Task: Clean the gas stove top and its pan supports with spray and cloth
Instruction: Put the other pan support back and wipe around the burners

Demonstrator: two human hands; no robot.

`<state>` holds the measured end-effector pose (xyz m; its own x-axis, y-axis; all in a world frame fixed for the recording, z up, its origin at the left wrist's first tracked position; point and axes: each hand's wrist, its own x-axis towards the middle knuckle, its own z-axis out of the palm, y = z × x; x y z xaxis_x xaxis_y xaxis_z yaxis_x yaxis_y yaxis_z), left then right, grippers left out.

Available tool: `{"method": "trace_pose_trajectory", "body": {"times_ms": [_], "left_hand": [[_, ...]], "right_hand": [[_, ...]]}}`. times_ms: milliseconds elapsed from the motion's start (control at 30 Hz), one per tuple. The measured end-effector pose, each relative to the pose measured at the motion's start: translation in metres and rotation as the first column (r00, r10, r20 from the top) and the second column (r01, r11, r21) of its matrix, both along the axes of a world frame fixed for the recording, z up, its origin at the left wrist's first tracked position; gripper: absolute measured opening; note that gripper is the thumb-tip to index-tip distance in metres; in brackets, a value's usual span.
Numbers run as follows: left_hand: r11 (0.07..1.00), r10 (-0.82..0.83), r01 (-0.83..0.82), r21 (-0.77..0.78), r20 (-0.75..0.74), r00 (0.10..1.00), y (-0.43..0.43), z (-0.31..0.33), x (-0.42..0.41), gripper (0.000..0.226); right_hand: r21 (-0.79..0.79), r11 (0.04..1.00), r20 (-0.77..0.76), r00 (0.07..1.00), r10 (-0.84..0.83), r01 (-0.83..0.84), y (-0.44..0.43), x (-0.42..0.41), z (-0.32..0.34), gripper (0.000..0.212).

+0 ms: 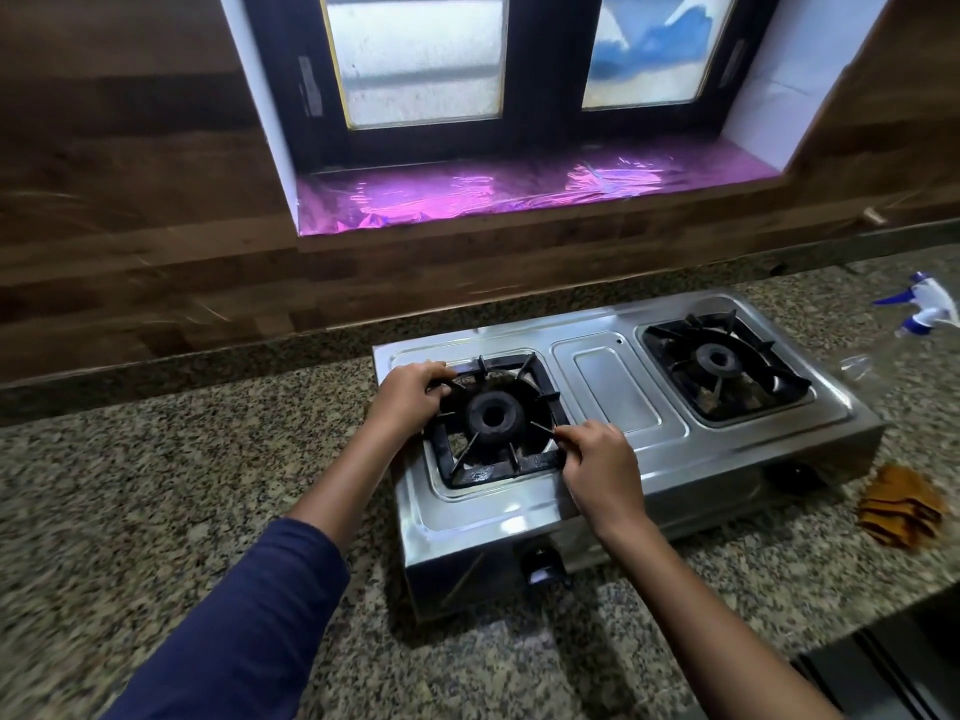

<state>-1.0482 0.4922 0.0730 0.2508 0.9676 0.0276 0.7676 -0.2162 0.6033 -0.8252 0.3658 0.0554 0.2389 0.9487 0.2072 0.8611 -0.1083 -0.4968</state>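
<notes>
Steel two-burner stove (613, 387) sits on the granite counter (156, 485). Left hand (410, 394): fingers curled together over the far left corner of the left support (488, 472), gripping it. Right hand (597, 459): thumb and forefinger pinch the support at its near right side, other fingers tucked. Whether the support sits flush cannot be told. Right support (787, 379) untouched on its burner. Spray bottle (930, 304), blurred, and brown cloth (901, 504) are on the counter right of the stove.
</notes>
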Motion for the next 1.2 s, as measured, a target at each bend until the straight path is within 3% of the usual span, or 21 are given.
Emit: {"method": "trace_pose_trajectory", "body": {"times_ms": [133,400,533,633,833,967,1200], "left_hand": [[1.0,-0.013,0.012,-0.024,-0.043,0.999,-0.003,0.0,-0.001,0.036],[0.997,-0.033,0.013,-0.07,-0.288,0.957,-0.037,0.022,0.02,0.059],[1.0,-0.015,0.017,0.005,-0.229,0.973,-0.066,0.024,0.041,0.057],[0.993,-0.085,0.095,0.075,-0.132,0.988,-0.086,0.022,0.069,0.051],[0.922,-0.333,0.328,0.205,-0.009,0.943,-0.123,0.02,0.173,0.033],[0.844,-0.491,0.477,0.244,-0.004,0.871,-0.145,0.008,0.254,0.03],[0.675,-0.666,0.698,0.239,-0.209,0.716,-0.17,-0.029,0.387,0.046]], "right_hand": [[-0.028,1.0,0.016,1.0,0.007,-0.007,0.006,0.0,0.0,0.031],[0.013,0.997,-0.013,0.997,0.076,-0.076,0.003,0.008,0.002,0.031],[0.003,0.99,-0.049,0.989,0.139,-0.139,0.006,0.018,0.005,0.027],[0.117,0.984,-0.156,0.976,0.149,-0.131,-0.005,0.039,0.009,0.023],[0.224,0.971,-0.394,0.919,0.018,0.077,-0.053,0.119,0.01,0.024],[0.22,0.956,-0.434,0.897,-0.082,0.194,-0.083,0.184,0.005,0.021],[0.051,0.878,-0.404,0.814,-0.417,0.476,-0.127,0.327,-0.031,0.019]]}}
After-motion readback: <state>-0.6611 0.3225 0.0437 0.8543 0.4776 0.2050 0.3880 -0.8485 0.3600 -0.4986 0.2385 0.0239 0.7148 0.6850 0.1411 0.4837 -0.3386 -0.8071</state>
